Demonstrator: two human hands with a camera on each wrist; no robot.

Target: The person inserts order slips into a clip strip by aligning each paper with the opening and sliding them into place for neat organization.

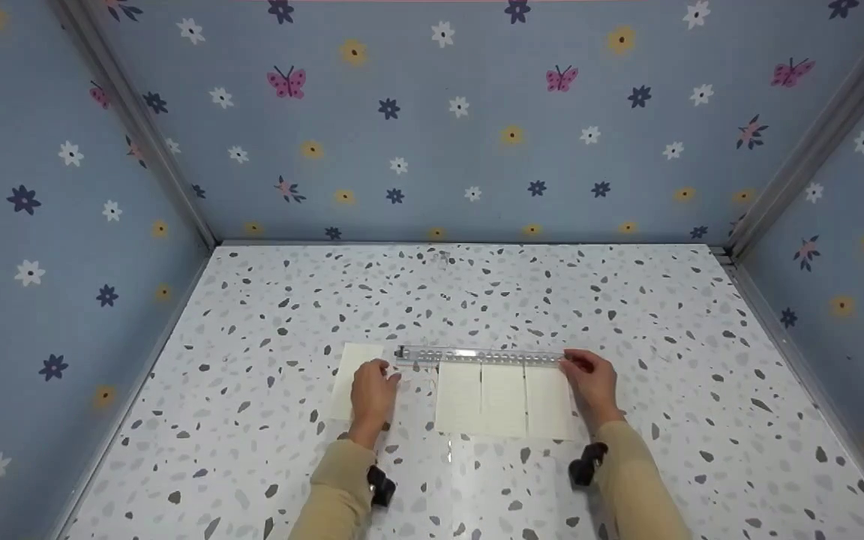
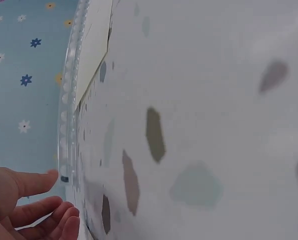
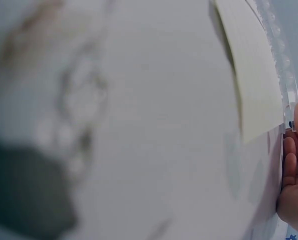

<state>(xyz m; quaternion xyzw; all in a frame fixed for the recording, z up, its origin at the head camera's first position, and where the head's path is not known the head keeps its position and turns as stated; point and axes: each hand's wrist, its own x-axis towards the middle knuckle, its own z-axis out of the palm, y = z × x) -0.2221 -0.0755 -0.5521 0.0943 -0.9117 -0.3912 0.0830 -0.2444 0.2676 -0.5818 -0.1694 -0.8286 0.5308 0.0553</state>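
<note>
A clear plastic ruler [image 1: 481, 355] lies crosswise along the top edges of three pale cream paper slips [image 1: 503, 401] set side by side. My right hand [image 1: 593, 382] pinches its right end; in the right wrist view the thumb is at the ruler's tip [image 3: 290, 107] with the other fingers curled below. My left hand [image 1: 373, 394] is just short of the left end, its fingers loosely bent and holding nothing. The left wrist view shows that thumb beside the ruler's dark-marked end [image 2: 64, 172]. Another cream slip [image 1: 346, 382] is partly hidden behind the left hand.
The white speckled tabletop [image 1: 477, 300] is bounded by blue flowered panels at the back [image 1: 432, 165] and both sides, with grey metal posts [image 1: 139, 127] at the corners. Black wrist devices [image 1: 381, 486] sit at both sleeves.
</note>
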